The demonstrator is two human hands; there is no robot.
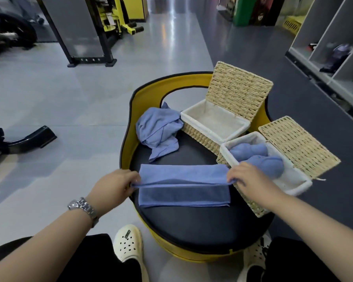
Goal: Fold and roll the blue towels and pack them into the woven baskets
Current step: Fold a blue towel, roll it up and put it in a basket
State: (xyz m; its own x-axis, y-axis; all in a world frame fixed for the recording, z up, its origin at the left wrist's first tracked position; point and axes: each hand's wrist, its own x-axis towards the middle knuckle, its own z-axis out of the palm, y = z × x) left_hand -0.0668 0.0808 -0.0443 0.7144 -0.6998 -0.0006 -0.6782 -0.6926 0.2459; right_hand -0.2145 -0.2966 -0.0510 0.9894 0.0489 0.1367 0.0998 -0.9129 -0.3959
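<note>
A blue towel (183, 186) lies spread as a long strip across the dark round seat (202, 224). My left hand (116, 185) pinches its left end and my right hand (251, 178) pinches its right end, lifting a lengthwise fold above the lower layer. A pile of crumpled blue towels (158, 131) sits at the back left of the seat. The far woven basket (214, 127) stands open with a white liner and nothing in it. In the near woven basket (293, 186), two rolled blue towels (259, 157) lie side by side.
The seat has a yellow padded rim (134, 102) curving around its back. Both basket lids (298, 147) are tilted open to the right. Gym machines stand on the grey floor at left and behind. Shelving runs along the right. My feet in white clogs (128, 243) rest by the seat.
</note>
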